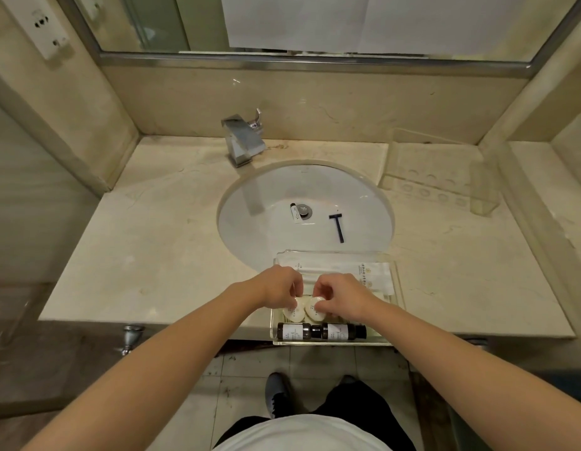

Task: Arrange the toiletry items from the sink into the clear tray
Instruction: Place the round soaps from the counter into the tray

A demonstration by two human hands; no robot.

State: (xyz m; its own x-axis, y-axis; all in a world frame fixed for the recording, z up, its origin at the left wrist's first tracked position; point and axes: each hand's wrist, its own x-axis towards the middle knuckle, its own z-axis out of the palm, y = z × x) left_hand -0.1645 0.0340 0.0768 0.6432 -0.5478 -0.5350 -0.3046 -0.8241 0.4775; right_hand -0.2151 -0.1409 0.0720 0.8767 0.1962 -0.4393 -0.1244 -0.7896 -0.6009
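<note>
A clear tray (397, 281) rests on the counter's front edge, just below the white sink (250, 216). Inside it lie two dark bottles (321, 331) end to end along the front, white wrapped packets (364, 270) at the back, and two round white soaps side by side. My left hand (279, 286) pinches the left soap (294, 312). My right hand (343, 297) pinches the right soap (315, 312). In the basin, a black razor (337, 226) lies right of the drain, and a small white tube (295, 214) with a black cap lies beside the drain.
A chrome faucet (243, 139) stands behind the sink. A clear acrylic holder with round holes (438, 177) sits at the back right of the marble counter (136, 249). A mirror hangs above. My legs and a shoe show on the tiled floor below.
</note>
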